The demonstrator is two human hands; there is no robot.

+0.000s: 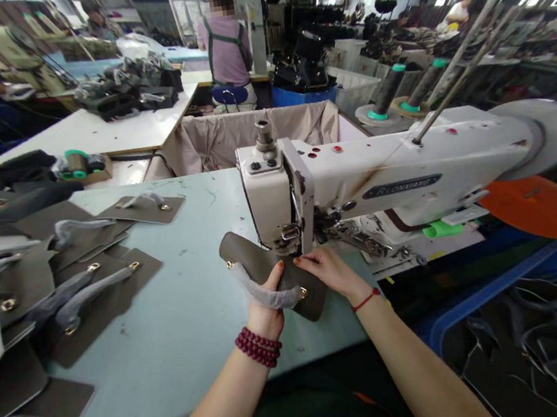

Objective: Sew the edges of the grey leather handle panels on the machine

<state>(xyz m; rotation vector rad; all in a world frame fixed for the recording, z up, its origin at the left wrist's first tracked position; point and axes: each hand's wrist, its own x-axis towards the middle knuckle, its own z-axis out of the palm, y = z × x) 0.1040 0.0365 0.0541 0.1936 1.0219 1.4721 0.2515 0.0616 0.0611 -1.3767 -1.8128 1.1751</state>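
Note:
A grey-brown leather flap [251,256] with brass rings and a wrapped strap lies under the head of a white sewing machine [357,181]. My left hand [265,306], with a dark red bead bracelet at the wrist, grips the flap's near edge with thumb up. My right hand [330,270], with a red string at the wrist, pinches the flap beside the needle area, fingers pressed on the leather.
Several similar leather panels [63,291] with brass fittings lie stacked at the left of the pale blue table [190,316]. A blue crate [529,319] with dark pieces stands at the right. Thread cones [388,88] stand behind the machine. A person stands at the far bench.

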